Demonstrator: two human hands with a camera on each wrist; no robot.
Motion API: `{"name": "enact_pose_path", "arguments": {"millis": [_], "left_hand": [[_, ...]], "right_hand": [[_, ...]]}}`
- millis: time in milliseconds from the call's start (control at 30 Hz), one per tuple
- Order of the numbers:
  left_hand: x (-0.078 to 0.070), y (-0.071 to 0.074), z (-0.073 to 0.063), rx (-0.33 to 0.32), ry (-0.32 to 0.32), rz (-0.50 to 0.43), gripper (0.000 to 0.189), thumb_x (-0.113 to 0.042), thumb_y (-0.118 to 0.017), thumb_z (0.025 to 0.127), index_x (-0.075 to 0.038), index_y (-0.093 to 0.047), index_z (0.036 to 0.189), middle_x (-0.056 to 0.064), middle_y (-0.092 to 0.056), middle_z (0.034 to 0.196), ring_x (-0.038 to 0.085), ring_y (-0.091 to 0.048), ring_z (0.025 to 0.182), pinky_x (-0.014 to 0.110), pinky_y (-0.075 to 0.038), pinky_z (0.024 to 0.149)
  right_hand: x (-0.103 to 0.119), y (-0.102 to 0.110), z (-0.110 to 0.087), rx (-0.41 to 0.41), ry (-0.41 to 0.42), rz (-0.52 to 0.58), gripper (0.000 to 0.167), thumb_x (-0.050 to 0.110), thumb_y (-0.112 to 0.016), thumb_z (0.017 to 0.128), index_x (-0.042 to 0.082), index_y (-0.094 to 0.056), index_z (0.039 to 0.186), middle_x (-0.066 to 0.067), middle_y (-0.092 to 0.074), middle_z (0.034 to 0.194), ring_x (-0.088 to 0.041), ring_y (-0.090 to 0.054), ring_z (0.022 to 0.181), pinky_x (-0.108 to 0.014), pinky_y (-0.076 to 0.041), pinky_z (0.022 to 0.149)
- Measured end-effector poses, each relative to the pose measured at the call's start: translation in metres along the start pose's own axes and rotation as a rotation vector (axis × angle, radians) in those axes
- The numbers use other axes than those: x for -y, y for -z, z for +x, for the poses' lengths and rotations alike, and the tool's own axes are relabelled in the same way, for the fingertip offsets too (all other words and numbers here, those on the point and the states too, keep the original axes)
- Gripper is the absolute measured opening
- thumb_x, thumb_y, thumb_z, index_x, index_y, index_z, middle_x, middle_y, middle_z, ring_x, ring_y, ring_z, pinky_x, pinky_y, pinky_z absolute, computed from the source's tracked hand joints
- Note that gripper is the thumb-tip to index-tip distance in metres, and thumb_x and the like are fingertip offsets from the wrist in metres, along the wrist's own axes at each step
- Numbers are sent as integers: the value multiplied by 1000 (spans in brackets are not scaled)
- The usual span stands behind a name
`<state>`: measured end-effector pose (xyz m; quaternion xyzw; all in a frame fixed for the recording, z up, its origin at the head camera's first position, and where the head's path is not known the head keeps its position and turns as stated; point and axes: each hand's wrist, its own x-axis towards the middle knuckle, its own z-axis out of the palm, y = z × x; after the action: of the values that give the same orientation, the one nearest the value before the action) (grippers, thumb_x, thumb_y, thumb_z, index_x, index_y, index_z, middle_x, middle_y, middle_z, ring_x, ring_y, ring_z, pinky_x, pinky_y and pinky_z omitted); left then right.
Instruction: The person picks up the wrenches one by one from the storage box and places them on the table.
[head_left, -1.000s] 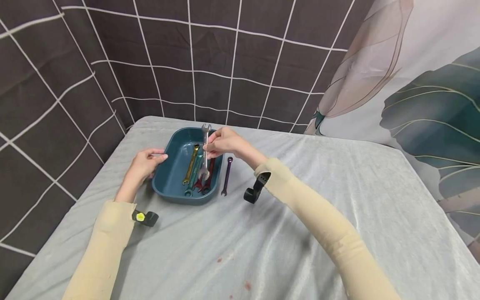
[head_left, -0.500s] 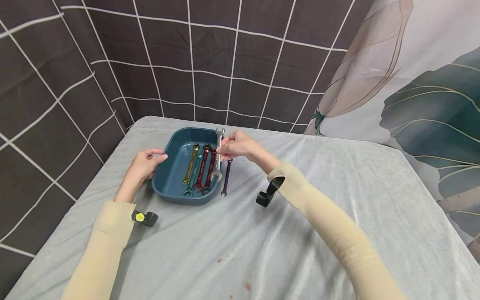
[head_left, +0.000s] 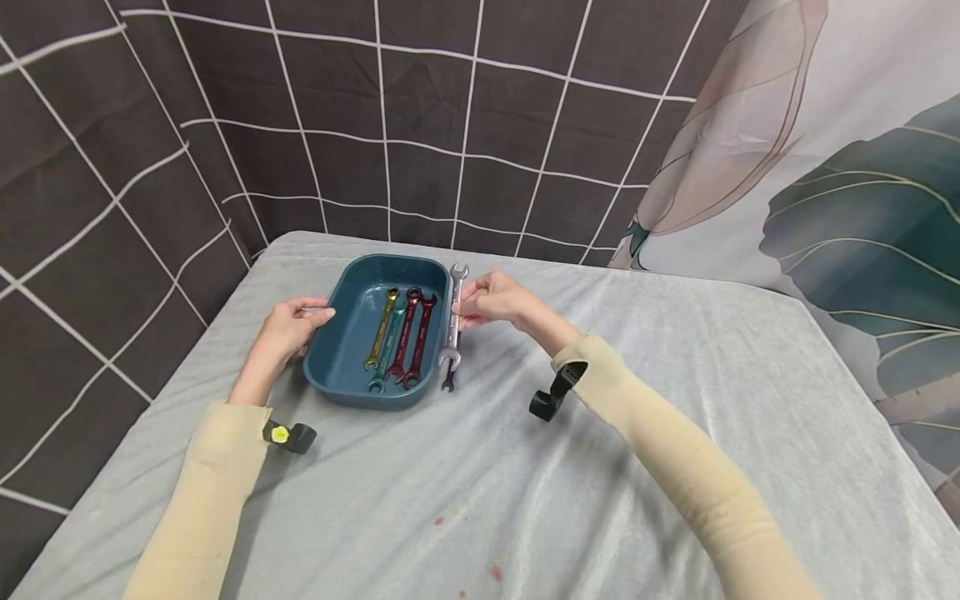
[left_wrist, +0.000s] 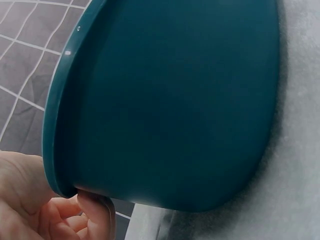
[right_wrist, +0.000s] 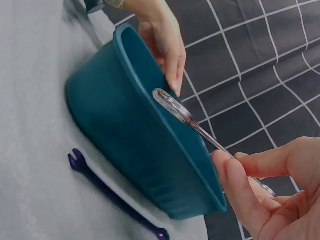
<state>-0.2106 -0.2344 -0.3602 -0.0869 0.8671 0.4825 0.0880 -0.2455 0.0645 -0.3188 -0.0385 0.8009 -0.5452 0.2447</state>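
A silver open-ended wrench [head_left: 453, 321] is pinched mid-shaft between the thumb and fingers of my right hand [head_left: 495, 302]. It hangs raised at the right rim of a blue plastic basin [head_left: 330, 379], above a purple wrench [right_wrist: 115, 196] that lies on the cloth beside the basin. My left hand [head_left: 288, 323] grips the basin's left rim, its fingers curled under the lip in the left wrist view. Inside the basin lie a gold wrench [head_left: 381, 333], a green wrench [head_left: 387, 346] and two red wrenches, one left [head_left: 403, 337] and one right [head_left: 420, 346].
A pale grey cloth [head_left: 600, 400] covers the table, with small reddish spots [head_left: 496, 572] near the front. Dark grid-patterned fabric [head_left: 420, 108] stands behind and at the left. A leaf-print curtain [head_left: 847, 192] hangs at the right.
My right hand has carried the silver wrench rightward, from over the basin to its right rim, over the purple wrench. The left hand and basin have stayed put.
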Motion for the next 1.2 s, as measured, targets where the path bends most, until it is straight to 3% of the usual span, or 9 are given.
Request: {"name": "enact_pose_path", "arguments": {"millis": [200, 700, 933, 1200], "left_hand": [[0, 0, 1, -6, -4, 7, 50, -28, -55, 98, 1, -47, 137, -2, -54, 86, 4, -46, 58, 24, -42, 53], [3, 0, 3, -3, -2, 11, 49, -28, -55, 98, 0, -48, 137, 5, -57, 96, 3, -46, 56, 24, -41, 52], [4, 0, 4, -10, -15, 5, 49, -27, -56, 97, 1, -48, 136, -3, -56, 84, 3, -44, 53, 23, -40, 50], [2, -1, 3, -5, 1, -6, 51, -28, -56, 97, 1, -47, 138, -2, -56, 86, 2, -47, 57, 23, -43, 52]], "right_hand": [[-12, 4, 1, -1, -32, 25, 11, -2, -62, 88, -5, -53, 94, -2, -63, 61, -8, -64, 53, -22, -56, 63], [-37, 6, 7, 16, -121, 14, 8, -4, -62, 88, -4, -54, 91, -3, -62, 59, -7, -62, 50, -16, -52, 55], [-46, 4, 13, 27, -167, 17, 9, -5, -62, 87, -2, -54, 87, -5, -61, 61, -7, -62, 50, -16, -52, 55], [-54, 5, 19, 55, -203, 43, 9, -7, -58, 88, -1, -53, 83, -4, -63, 66, -8, -62, 51, -15, -51, 54]]}}
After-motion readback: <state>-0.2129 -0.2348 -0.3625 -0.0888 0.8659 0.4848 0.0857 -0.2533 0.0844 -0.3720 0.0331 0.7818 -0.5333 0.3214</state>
